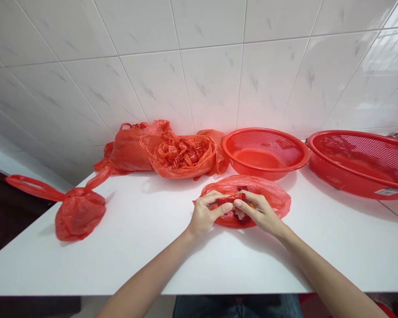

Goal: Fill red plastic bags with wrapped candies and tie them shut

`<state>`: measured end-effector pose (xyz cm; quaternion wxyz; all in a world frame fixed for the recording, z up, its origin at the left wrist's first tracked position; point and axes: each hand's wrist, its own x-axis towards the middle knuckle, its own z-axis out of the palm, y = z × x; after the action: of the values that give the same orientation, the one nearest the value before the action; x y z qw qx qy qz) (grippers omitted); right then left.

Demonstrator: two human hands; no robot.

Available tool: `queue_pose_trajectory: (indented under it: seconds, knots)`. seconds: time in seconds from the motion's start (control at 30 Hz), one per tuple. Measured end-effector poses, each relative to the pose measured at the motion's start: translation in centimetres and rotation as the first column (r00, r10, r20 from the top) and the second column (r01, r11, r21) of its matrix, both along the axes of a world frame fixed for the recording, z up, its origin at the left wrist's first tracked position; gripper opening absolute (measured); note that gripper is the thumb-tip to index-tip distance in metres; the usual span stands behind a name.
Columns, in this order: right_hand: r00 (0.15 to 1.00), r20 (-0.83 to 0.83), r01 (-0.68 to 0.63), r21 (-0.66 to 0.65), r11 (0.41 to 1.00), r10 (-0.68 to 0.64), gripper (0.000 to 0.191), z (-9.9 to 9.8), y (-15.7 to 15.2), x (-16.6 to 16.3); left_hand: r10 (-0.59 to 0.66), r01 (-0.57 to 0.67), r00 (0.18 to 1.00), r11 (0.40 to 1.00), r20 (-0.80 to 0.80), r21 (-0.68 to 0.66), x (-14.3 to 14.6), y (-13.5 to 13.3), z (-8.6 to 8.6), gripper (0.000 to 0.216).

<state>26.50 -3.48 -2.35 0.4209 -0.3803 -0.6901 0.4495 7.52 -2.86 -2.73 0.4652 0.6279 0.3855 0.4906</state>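
A red plastic bag (pixel 272 194) lies open on the white counter (pixel 152 247) in front of me. Both hands meet at its near edge. My left hand (pixel 205 214) is closed, thumb and fingers pinching a small dark red item (pixel 230 199) held over the bag's mouth. My right hand (pixel 260 212) is closed on the same item from the right, its fingertips touching those of the left. What the item is I cannot make out.
A tied red bag (pixel 79 212) sits at the counter's left. Against the tiled wall lies a pile of red bags (pixel 179 154). A red round colander (pixel 265 150) and a larger red basket (pixel 361 163) stand at the back right.
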Motion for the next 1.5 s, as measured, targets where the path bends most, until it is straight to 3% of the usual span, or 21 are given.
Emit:
queue_pose_trajectory:
  seconds: [0.1,0.2,0.4,0.53,0.63,0.7,0.73,0.93,1.0,1.07,1.23,1.37,1.43,1.5]
  knots:
    - [0.983,0.092,0.151,0.066,0.986,-0.157,0.029,-0.6,0.5,0.0,0.105,-0.101,0.990,0.993,-0.090,0.054,-0.1,0.1,-0.4,0.031]
    - [0.921,0.206,0.297,0.179,0.938,-0.331,0.024,-1.2,1.1,0.3,0.211,-0.164,0.949,0.965,-0.234,0.205,-0.3,0.3,-0.6,0.041]
    - [0.908,0.225,0.234,0.426,0.874,-0.353,0.019,-0.3,1.2,1.2,0.322,-0.115,0.867,0.872,-0.380,0.475,-0.9,0.3,-0.4,0.034]
    - [0.879,0.152,0.298,0.566,0.769,-0.452,0.021,1.2,0.7,2.3,0.385,-0.101,0.835,0.811,-0.394,0.577,-1.3,0.5,-0.6,0.029]
    - [0.777,0.091,0.423,0.658,0.624,-0.623,0.018,1.4,0.2,3.6,0.433,-0.117,0.807,0.784,-0.401,0.610,-1.7,0.7,-0.7,0.026]
    - [0.699,0.102,0.438,0.722,0.536,-0.708,0.023,0.8,-0.4,4.4,0.469,-0.139,0.777,0.777,-0.419,0.613,-2.1,0.8,-0.6,0.027]
    - [0.671,0.133,0.416,0.746,0.520,-0.729,0.029,0.2,-0.8,4.8,0.483,-0.150,0.761,0.781,-0.433,0.607,-2.2,0.9,-0.5,0.028]
    - [0.548,0.486,0.150,0.743,0.652,-0.681,0.064,-3.8,-3.4,7.0,0.457,-0.179,0.646,0.869,-0.612,0.460,-3.3,0.7,-0.3,0.030]
    - [0.495,0.546,0.127,0.724,0.678,-0.676,0.063,-4.7,-3.8,7.8,0.385,-0.165,0.617,0.916,-0.687,0.365,-3.8,0.3,-0.1,0.030]
    - [0.466,0.579,0.119,0.709,0.695,-0.670,0.050,-5.0,-3.8,8.5,0.314,-0.150,0.614,0.947,-0.724,0.283,-4.4,-0.1,0.2,0.032]
    - [0.448,0.638,0.058,0.678,0.732,-0.626,0.032,-4.2,-3.2,9.2,0.215,-0.075,0.663,0.972,-0.718,0.221,-5.4,-0.6,3.0,0.042]
    - [0.450,0.729,0.011,0.573,0.820,-0.516,0.025,-3.1,-2.9,8.8,0.222,-0.037,0.666,0.963,-0.712,0.266,-5.9,-0.7,6.4,0.046]
    - [0.482,0.753,-0.001,0.511,0.860,-0.447,0.019,-2.2,-2.7,8.5,0.239,-0.027,0.661,0.955,-0.711,0.296,-5.9,-0.6,7.9,0.047]
    - [0.582,0.717,0.005,0.469,0.883,-0.383,0.020,-0.7,-2.7,8.3,0.268,-0.026,0.651,0.943,-0.711,0.331,-5.7,-0.6,9.3,0.047]
